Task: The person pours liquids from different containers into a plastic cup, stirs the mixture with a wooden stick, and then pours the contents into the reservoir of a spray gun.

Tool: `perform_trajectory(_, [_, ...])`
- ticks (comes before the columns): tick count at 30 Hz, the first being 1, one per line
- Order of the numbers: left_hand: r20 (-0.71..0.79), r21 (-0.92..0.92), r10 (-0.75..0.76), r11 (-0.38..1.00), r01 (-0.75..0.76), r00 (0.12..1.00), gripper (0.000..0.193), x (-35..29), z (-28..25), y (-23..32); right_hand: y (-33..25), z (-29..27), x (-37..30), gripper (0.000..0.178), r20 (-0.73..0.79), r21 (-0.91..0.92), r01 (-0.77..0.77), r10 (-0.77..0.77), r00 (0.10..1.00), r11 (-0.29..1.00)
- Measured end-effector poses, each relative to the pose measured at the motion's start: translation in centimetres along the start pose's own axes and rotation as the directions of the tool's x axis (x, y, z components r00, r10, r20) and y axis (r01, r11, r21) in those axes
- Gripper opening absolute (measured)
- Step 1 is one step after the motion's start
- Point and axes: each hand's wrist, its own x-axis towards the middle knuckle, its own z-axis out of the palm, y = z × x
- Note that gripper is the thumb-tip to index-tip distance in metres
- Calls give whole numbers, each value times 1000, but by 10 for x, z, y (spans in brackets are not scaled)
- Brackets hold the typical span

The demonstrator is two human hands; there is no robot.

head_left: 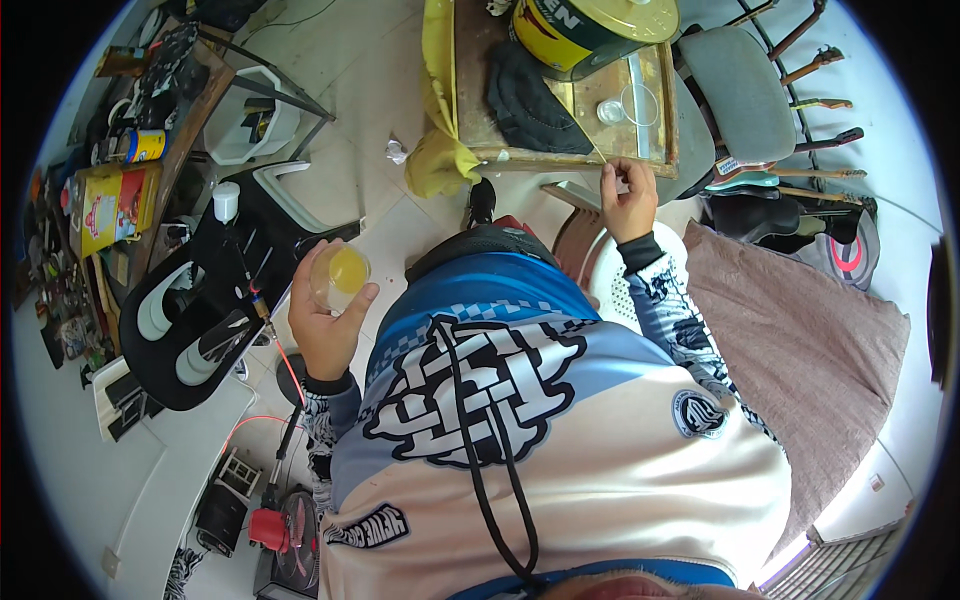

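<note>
The left hand (325, 325) curls round a clear cup (332, 288) of yellow liquid, best kept level; the right hand (630, 205) pinches a thin stick (594, 145) (a light hold should suit it) near the edge of a worn wooden table (472, 110). On that sit a black cloth (530, 105) and a yellow-green can (552, 42); guitars (812, 66) stand along the right wall.

Wooden table (472, 95), black cloth (532, 108), yellow tin (592, 28)
</note>
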Motion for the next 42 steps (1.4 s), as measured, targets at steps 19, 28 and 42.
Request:
perform_trajectory(19, [-231,166,114,983,-76,966,71,-99,-93,-32,-76,41,-39,22,88,-237,131,-113,990,963])
perform_trajectory(28, [-306,-26,8,1000,-16,952,67,-174,-128,-41,-235,44,-127,22,312,174,445,-478,821,878])
perform_trajectory(42, [-489,60,27,998,3,872,71,-223,-246,-117,-398,199,-178,31,558,554,360,-656,509,751])
